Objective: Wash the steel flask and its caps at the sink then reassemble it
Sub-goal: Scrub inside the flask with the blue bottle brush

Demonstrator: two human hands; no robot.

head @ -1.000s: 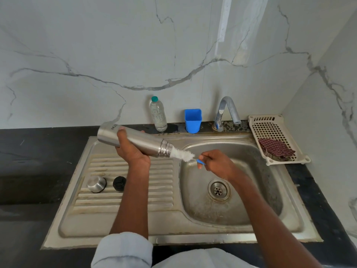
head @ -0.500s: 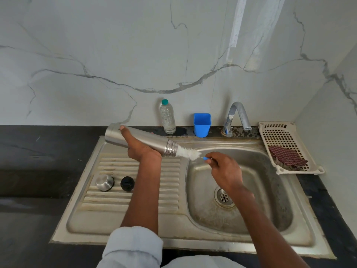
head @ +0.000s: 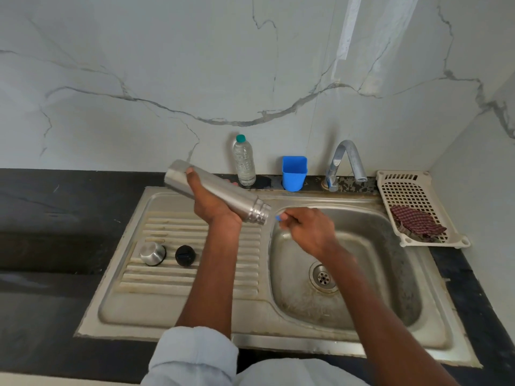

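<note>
My left hand (head: 211, 207) grips the steel flask (head: 239, 201) around its middle, holding it nearly level over the drainboard with its threaded mouth pointing right toward the basin. My right hand (head: 303, 229) pinches the blue handle (head: 278, 217) of a bottle brush right at the flask's mouth; the bristles are hidden inside the flask. On the ribbed drainboard to the left lie the steel cap (head: 152, 253) and the black inner cap (head: 185, 255), side by side and apart from both hands.
The steel sink basin (head: 390, 274) with its drain (head: 322, 277) lies under my right arm. A tap (head: 347, 160), a blue cup (head: 294, 176) and a clear water bottle (head: 245, 162) stand behind it. A white basket (head: 401, 190) with a checked cloth (head: 416, 222) sits at right.
The white bristles that showed outside the flask's mouth have gone inside it as my right hand moved left. The flask stayed in my left hand.
</note>
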